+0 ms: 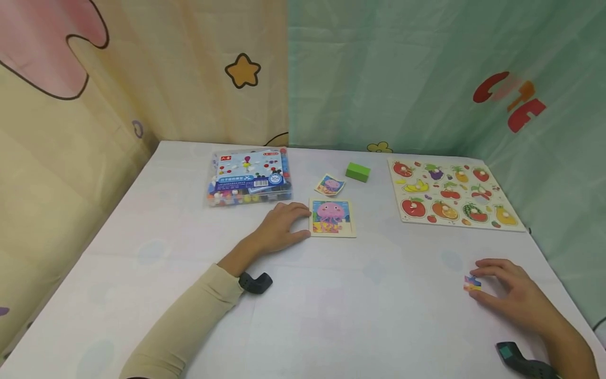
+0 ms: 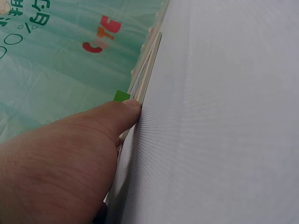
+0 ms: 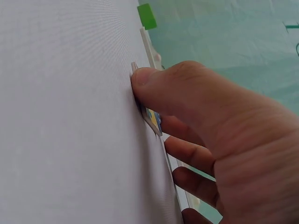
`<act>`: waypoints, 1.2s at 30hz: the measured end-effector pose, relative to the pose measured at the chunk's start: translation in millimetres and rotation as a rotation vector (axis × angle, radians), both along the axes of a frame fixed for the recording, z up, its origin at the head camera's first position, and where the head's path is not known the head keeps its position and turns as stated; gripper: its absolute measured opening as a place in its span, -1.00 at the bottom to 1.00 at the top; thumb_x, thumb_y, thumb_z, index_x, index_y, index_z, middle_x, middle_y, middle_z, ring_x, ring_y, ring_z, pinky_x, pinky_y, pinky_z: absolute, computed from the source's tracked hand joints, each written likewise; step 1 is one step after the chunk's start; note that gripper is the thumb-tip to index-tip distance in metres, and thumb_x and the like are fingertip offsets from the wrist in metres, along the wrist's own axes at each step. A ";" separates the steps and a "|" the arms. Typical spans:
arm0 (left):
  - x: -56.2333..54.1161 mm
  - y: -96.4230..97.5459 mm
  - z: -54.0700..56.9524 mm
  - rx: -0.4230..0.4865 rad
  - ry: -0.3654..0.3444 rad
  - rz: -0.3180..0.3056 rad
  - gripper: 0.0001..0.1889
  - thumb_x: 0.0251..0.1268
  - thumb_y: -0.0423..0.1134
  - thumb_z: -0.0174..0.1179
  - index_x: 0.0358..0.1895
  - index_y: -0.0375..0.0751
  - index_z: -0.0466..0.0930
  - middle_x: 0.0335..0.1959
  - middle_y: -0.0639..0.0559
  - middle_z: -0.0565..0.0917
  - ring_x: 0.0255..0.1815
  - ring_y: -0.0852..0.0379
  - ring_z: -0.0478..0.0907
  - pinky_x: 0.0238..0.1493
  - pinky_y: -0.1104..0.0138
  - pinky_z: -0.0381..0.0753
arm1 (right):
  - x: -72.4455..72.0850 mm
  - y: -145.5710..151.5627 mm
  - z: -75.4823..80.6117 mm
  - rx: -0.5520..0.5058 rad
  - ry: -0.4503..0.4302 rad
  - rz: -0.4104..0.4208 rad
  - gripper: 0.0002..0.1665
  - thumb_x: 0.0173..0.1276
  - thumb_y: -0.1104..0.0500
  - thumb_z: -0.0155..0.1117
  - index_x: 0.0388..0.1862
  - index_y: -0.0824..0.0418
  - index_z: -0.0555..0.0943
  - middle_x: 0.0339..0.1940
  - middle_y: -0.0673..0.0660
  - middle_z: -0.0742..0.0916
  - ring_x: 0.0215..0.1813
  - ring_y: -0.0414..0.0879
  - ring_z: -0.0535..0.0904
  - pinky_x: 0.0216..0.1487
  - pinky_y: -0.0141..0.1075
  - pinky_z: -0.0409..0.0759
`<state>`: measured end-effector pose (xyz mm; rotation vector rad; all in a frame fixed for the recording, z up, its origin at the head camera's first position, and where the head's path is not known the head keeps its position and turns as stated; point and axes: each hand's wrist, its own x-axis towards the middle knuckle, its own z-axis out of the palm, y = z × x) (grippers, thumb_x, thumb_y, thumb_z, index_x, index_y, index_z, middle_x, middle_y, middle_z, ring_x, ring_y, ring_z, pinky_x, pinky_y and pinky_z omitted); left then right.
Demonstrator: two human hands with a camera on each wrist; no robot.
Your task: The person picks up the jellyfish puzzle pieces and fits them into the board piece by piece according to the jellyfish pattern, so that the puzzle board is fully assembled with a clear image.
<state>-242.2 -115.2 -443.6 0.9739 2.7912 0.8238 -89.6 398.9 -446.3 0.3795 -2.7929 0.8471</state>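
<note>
A small square jigsaw puzzle board [image 1: 330,211] with a pink jellyfish picture lies mid-table; bare pale wood shows in its lower right corner. My left hand [image 1: 284,227] rests at its left side, thumb and fingertips touching that edge, as the left wrist view shows with the thumb [image 2: 128,109]. Far to the right, my right hand [image 1: 516,295] pinches a small colourful jigsaw puzzle piece [image 1: 472,283] between thumb and index finger, low over the table. In the right wrist view the piece [image 3: 153,119] is mostly hidden behind the thumb.
Behind the board lie a picture card [image 1: 330,185] and a green block [image 1: 357,172]. A clear plastic case of coloured beads [image 1: 250,178] stands at back left. A fruit puzzle board [image 1: 450,195] lies at back right. Curtains [image 1: 379,68] hang behind the table.
</note>
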 end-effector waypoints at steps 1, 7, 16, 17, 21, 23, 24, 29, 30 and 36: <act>0.1 -0.3 0.2 -0.002 -0.004 0.003 -0.45 0.41 0.00 0.28 0.38 -0.13 0.49 0.41 -0.01 0.45 0.33 -0.04 0.32 0.31 0.07 0.33 | -0.4 -0.5 -0.2 0.002 0.002 0.000 -0.48 -0.10 0.33 0.70 -0.10 0.16 0.70 0.08 -0.04 0.55 0.19 -0.55 0.17 0.11 -0.70 -0.02; 0.4 -2.5 0.7 0.000 0.002 0.008 -0.45 0.41 0.00 0.28 0.37 -0.14 0.50 0.40 -0.02 0.46 0.33 -0.05 0.33 0.30 0.06 0.33 | -2.9 -5.8 1.8 0.011 0.052 0.025 -0.46 -0.15 0.36 0.71 -0.12 0.15 0.72 0.01 -0.17 0.58 0.15 -0.56 0.24 0.10 -0.74 0.04; 0.3 -4.7 -0.3 0.007 0.005 0.008 -0.46 0.40 -0.01 0.29 0.36 -0.14 0.51 0.39 -0.02 0.46 0.33 -0.04 0.33 0.30 0.06 0.34 | -22.9 -17.2 9.8 0.093 0.113 0.152 -0.41 -0.24 0.37 0.73 -0.13 0.10 0.74 -0.07 -0.06 0.65 0.09 -0.46 0.37 0.15 -0.76 0.12; 0.3 -4.6 -0.3 0.006 0.005 0.007 -0.46 0.40 -0.01 0.29 0.36 -0.14 0.51 0.40 -0.02 0.46 0.33 -0.04 0.33 0.30 0.07 0.34 | -25.9 -19.3 11.2 0.101 0.122 0.168 -0.41 -0.25 0.37 0.73 -0.14 0.10 0.74 -0.07 -0.05 0.65 0.09 -0.44 0.39 0.15 -0.75 0.13; -0.1 -3.9 0.5 0.007 0.012 0.002 -0.46 0.41 -0.01 0.29 0.36 -0.14 0.50 0.40 -0.02 0.46 0.34 -0.04 0.32 0.30 0.06 0.33 | -40.4 -31.5 18.5 0.140 0.137 0.224 -0.41 -0.22 0.30 0.75 -0.13 0.07 0.74 -0.07 -0.09 0.64 0.07 -0.41 0.43 0.13 -0.76 0.18; -0.1 -3.5 1.0 0.006 0.016 0.000 -0.46 0.41 0.00 0.29 0.36 -0.14 0.51 0.40 -0.02 0.46 0.34 -0.04 0.32 0.30 0.06 0.33 | -49.9 -40.6 23.7 0.146 0.140 0.269 -0.40 -0.21 0.31 0.75 -0.10 0.09 0.73 -0.05 -0.09 0.63 0.08 -0.37 0.45 0.14 -0.75 0.20; -0.2 -3.3 1.1 0.006 0.017 0.000 -0.46 0.41 -0.01 0.29 0.36 -0.14 0.51 0.40 -0.02 0.46 0.34 -0.03 0.32 0.30 0.06 0.33 | -55.2 -46.2 26.3 0.142 0.135 0.289 -0.40 -0.19 0.32 0.74 -0.09 0.09 0.73 -0.04 -0.10 0.63 0.08 -0.35 0.45 0.14 -0.74 0.22; -1.0 -2.3 0.0 0.000 0.015 0.002 -0.46 0.41 0.00 0.28 0.36 -0.13 0.51 0.40 -0.01 0.46 0.32 -0.03 0.32 0.29 0.08 0.34 | -85.3 -83.5 35.1 0.109 0.113 0.384 -0.44 -0.09 0.34 0.69 -0.04 0.11 0.73 0.00 -0.09 0.64 0.07 -0.21 0.51 0.13 -0.68 0.30; -1.1 -1.9 -0.4 0.000 0.013 0.001 -0.46 0.41 0.01 0.28 0.36 -0.13 0.51 0.40 -0.01 0.45 0.32 -0.02 0.32 0.29 0.09 0.34 | -91.9 -92.3 35.9 0.112 0.105 0.396 -0.47 -0.06 0.33 0.68 -0.04 0.11 0.74 -0.01 -0.09 0.64 0.06 -0.19 0.52 0.12 -0.66 0.33; 0.2 0.1 -2.6 -0.004 0.006 -0.001 -0.45 0.41 0.02 0.27 0.37 -0.12 0.50 0.40 -0.01 0.45 0.31 -0.02 0.33 0.28 0.10 0.34 | -127.6 -149.0 39.1 0.107 0.001 0.475 -0.60 0.13 0.18 0.62 -0.02 0.13 0.74 0.00 -0.08 0.64 0.10 -0.12 0.55 0.09 -0.20 0.60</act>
